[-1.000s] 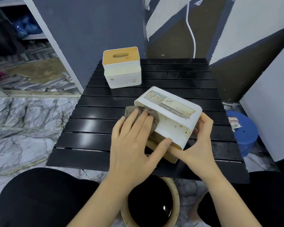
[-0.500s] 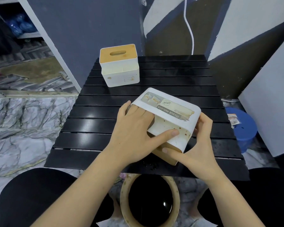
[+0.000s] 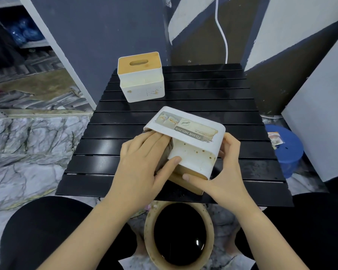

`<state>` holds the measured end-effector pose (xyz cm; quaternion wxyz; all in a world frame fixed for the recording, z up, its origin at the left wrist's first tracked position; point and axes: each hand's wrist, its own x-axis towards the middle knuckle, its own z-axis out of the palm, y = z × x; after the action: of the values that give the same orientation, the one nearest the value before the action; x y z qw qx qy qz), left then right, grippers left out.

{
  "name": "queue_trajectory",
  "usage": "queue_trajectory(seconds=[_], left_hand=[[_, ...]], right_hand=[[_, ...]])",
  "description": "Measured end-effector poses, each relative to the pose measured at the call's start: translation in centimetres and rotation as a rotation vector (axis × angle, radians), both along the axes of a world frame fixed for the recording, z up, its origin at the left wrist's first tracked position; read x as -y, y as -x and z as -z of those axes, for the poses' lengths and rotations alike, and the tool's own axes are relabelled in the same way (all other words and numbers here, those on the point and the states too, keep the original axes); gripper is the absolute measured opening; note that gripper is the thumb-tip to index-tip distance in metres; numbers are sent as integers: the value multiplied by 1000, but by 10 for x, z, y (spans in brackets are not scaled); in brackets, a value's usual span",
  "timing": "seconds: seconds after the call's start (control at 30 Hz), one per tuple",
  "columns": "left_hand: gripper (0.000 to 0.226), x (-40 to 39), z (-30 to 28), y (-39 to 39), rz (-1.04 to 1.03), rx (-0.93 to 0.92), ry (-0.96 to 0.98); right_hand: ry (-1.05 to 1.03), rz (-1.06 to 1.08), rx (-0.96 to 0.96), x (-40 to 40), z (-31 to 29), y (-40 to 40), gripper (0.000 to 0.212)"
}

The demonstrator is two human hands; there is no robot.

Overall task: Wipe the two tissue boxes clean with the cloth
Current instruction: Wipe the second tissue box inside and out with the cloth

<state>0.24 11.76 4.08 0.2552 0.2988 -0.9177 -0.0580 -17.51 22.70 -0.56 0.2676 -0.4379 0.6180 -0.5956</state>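
A white tissue box [image 3: 193,151] lies tipped on its side near the front of the black slatted table [image 3: 203,106], its labelled base up and its wooden lid toward me. My right hand [image 3: 220,172] grips its right end. My left hand [image 3: 142,162] presses a grey-brown cloth [image 3: 167,152] flat against the box's left side; only a strip of cloth shows under my fingers. The stained white face toward me has brown spots. A second white tissue box [image 3: 142,82] with a wooden slotted lid stands upright at the table's back left, untouched.
A round tan basin of dark water [image 3: 179,236] sits on the floor between my knees, just below the table's front edge. A blue stool [image 3: 285,151] stands to the right of the table. A white cable [image 3: 222,32] hangs down the wall behind.
My left hand with the cloth has slid from the box's front face round to its left side, and the cloth is now mostly hidden. The box has tilted slightly; my right hand keeps its grip.
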Motion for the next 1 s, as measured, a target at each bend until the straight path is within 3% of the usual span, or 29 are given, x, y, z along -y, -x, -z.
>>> queue_trajectory(seconds=[0.3,0.57,0.83,1.0], left_hand=[[45,-43,20,1,-166,-128,142],[43,-74,23,14,-50,-102,210],[60,-59,-4,52,-100,44,108],[70,-49,-12,67,-59,100,41]], right_hand=[[42,58,28,2,-5,-17,103],[54,73,77,0,-7,-20,95],[91,98,36,0,-7,-17,84],[119,108,-6,3,-6,-12,67]])
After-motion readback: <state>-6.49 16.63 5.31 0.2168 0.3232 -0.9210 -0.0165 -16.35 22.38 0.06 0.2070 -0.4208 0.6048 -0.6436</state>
